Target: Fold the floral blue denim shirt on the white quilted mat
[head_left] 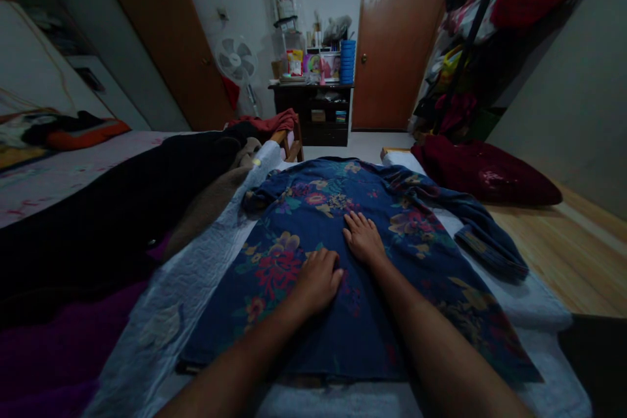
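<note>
A dark blue garment (313, 339) with red, tan and purple flowers lies spread on a pale quilted cover (181, 294). Its right-hand sleeve bends outward to a cuff, while the other sleeve is bunched near the upper left. My right hand (363, 240) rests palm down on the middle of the cloth, fingers stretched out. Lower and a little to the left, my left hand (318, 279) also lies on the garment, its fingers slightly bent and its thumb apart. Neither hand appears to grip the fabric.
Dark clothing (122, 202) is heaped along the left. A maroon folded cloth (484, 170) lies at the right on a wooden surface (578, 248). Beyond stand a white fan (236, 59), a loaded dark cabinet (311, 124), a brown door (396, 39) and hanging clothes (533, 3).
</note>
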